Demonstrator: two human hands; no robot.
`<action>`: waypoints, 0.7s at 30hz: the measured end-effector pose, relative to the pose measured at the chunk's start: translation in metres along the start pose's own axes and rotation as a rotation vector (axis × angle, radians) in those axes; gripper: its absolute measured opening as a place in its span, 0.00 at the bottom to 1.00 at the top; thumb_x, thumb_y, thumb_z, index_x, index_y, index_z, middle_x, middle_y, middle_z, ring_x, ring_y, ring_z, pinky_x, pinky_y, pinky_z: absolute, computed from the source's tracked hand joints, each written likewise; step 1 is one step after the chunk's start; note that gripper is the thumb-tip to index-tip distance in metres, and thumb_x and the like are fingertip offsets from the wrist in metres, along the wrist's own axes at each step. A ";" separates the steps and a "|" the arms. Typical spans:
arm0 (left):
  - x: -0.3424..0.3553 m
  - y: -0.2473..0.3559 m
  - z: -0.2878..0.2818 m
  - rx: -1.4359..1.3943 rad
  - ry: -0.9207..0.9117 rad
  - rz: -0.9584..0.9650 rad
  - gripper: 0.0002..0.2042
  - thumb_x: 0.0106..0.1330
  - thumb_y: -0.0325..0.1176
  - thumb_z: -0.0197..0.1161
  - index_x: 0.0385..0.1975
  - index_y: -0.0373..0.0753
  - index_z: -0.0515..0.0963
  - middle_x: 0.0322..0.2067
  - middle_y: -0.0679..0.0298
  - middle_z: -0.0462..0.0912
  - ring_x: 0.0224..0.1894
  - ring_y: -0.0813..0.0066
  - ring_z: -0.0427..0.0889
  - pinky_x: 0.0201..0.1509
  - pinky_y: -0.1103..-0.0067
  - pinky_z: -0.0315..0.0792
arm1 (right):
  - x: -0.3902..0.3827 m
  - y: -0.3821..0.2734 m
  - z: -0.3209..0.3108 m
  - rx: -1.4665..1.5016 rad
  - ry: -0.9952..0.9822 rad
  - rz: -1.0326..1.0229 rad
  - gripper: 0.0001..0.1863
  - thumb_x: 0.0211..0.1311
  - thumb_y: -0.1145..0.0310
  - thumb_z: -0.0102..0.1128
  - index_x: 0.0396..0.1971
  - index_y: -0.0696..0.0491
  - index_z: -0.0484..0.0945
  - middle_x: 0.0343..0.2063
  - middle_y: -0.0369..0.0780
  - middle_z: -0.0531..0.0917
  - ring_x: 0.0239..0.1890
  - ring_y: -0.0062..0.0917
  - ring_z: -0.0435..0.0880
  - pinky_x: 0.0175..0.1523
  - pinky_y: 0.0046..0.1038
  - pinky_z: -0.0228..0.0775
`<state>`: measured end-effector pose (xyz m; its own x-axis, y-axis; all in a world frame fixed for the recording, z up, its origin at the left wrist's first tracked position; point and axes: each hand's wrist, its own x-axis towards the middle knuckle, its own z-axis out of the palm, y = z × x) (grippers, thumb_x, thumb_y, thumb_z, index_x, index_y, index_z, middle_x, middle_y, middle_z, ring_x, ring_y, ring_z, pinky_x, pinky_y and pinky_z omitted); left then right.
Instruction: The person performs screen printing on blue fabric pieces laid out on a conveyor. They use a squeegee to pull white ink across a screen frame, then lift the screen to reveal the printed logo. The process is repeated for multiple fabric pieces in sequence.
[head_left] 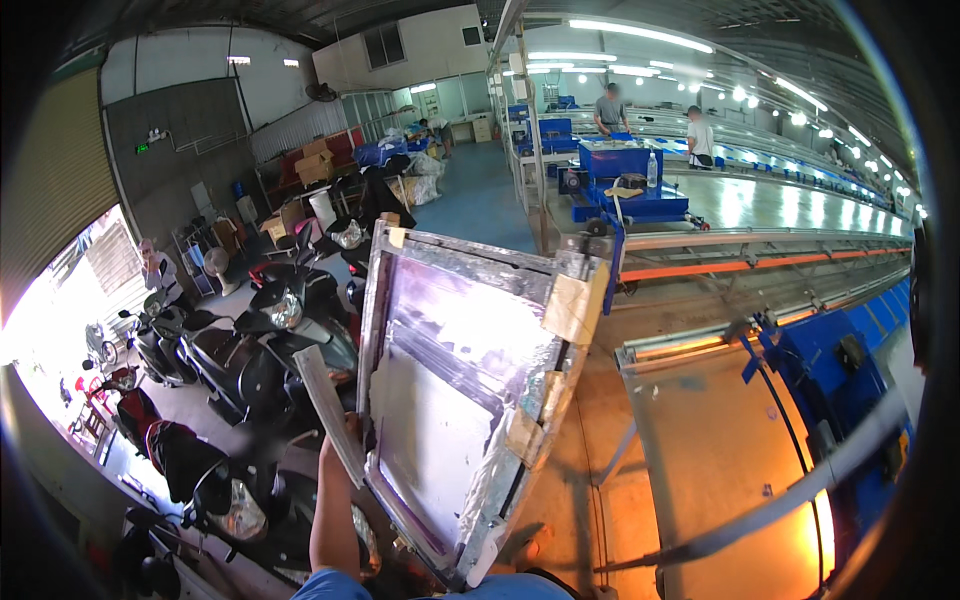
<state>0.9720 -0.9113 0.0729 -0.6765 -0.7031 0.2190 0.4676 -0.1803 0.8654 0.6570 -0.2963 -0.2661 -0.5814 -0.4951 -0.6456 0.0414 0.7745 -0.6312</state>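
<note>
Head view: the person's left hand [350, 432] is gripping a pale strip [322, 395] beside the left edge of a frame [445, 400], which is tilting in front of the blue sleeve [325, 585]. With such a narrow hold, the strip could be slipping loose or the frame twisting; a careless turn could be knocking the motorbikes [285, 305] left of the frame or the table [700, 440] right of it. The frame is hiding the left fingertips, leaving their hold on its edge unclear. The right hand is not showing, so its state cannot be told. Brightness is washing out the frame's upper face.
</note>
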 end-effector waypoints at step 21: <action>-0.009 0.046 -0.042 0.231 0.541 0.124 0.14 0.78 0.42 0.54 0.32 0.41 0.74 0.35 0.66 0.78 0.38 0.75 0.75 0.45 0.74 0.71 | 0.155 -0.251 0.038 0.294 -0.504 -0.244 0.17 0.69 0.60 0.64 0.46 0.59 0.81 0.32 0.37 0.86 0.28 0.19 0.81 0.35 0.26 0.75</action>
<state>1.0233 -0.9427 0.0914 -0.2106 -0.9706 0.1166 0.3477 0.0371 0.9369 0.5869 -0.5826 -0.2236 -0.1513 -0.8239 -0.5461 0.2188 0.5108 -0.8314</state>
